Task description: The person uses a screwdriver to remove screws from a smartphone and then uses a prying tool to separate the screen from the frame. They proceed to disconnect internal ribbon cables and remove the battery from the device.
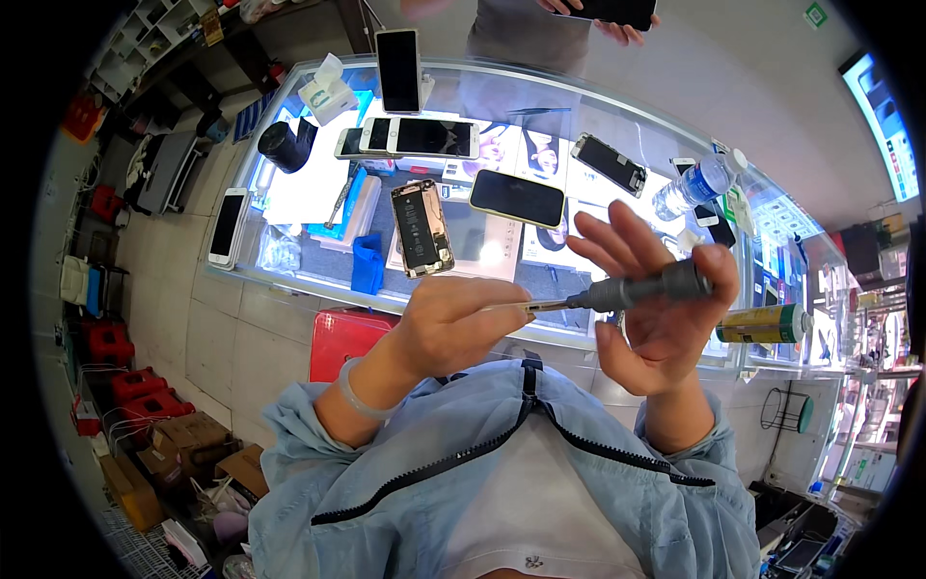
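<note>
My right hand (pixel 666 309) holds a dark grey screwdriver (pixel 632 289), its end against the index finger and the other fingers spread. The shaft points left to my left hand (pixel 453 323), whose thumb and fingers are pinched at the metal tip. A small thin piece seems to lie between them, too small to name. Beyond my left hand, an opened phone (pixel 422 232) with a pink frame shows its black battery on the glass counter (pixel 299 282). A phone with a dark screen (pixel 518 198) lies to its right. Farther right is a detached screen assembly (pixel 610 164).
Several white phones (pixel 434 138) lie at the back, near an upright phone (pixel 398 72), a black cylinder (pixel 283 147) and a tissue pack (pixel 328 96). A water bottle (pixel 699 183) and a yellow-green can (pixel 762 324) stand right. A red stool (pixel 347 343) is below. Across the counter, another person holds a phone (pixel 617 10).
</note>
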A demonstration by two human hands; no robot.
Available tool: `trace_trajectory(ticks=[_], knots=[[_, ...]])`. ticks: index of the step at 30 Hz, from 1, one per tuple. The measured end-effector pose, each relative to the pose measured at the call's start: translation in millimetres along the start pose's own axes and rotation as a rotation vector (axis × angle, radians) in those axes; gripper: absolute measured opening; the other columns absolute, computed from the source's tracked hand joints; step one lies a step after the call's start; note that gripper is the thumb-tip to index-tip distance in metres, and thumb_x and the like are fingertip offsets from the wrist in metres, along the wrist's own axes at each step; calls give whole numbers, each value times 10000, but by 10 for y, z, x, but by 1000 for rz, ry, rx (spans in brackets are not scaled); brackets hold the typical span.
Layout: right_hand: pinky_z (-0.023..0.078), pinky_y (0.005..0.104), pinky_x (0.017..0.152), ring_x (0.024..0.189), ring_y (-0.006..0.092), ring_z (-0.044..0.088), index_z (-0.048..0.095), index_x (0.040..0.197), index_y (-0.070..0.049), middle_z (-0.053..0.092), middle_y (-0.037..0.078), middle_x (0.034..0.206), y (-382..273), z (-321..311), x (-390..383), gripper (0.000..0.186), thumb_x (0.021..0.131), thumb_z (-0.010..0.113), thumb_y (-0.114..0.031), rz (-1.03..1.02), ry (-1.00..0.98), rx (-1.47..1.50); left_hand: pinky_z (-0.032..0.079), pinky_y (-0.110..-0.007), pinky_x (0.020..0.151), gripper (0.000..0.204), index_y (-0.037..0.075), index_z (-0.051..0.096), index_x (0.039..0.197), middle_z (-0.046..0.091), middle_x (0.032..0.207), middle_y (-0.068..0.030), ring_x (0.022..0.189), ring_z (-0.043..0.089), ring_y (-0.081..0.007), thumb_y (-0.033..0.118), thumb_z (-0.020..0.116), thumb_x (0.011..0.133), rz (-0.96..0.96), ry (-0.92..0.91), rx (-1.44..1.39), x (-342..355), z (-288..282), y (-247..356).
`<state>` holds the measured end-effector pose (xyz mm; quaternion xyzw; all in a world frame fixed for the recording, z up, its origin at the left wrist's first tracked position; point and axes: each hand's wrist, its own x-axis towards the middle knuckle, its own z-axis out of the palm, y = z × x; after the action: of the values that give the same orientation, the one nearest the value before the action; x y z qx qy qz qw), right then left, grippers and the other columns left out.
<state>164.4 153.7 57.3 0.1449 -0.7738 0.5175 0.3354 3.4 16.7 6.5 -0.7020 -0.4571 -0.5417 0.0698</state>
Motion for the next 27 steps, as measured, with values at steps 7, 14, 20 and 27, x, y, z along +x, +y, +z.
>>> trace_trajectory(ticks=[7,14,20,27], knots=[[430,573,962,1276,496,329,157,1326,-280,167,303,1456,31,31,43,824,712,518,134,-30,37,41,512,-278,491,263,73,554,901,676,863,-131,645,667,-240,4,721,710,-4,-47,-9,12,-18,22],[473,550,925,1280,490,323,138,1349,-303,100,283,1480,9,26,63,867,717,522,149,-19,20,61,513,-285,504,232,61,571,879,669,853,-124,644,659,-237,9,709,700,-25,-12,-5,11,3,38],[550,502,830,1123,470,515,97,1377,-328,91,277,1482,26,49,-9,913,731,510,169,-15,53,128,509,-291,510,172,33,609,848,656,831,-111,635,643,-228,14,670,688,-18,19,-12,11,35,48],[557,370,741,949,323,637,108,1361,-231,324,319,1357,-38,24,-20,841,746,522,165,-107,223,-15,524,-282,510,283,72,545,913,673,857,-132,659,670,-239,-7,726,710,-23,-40,-2,1,-6,47]])
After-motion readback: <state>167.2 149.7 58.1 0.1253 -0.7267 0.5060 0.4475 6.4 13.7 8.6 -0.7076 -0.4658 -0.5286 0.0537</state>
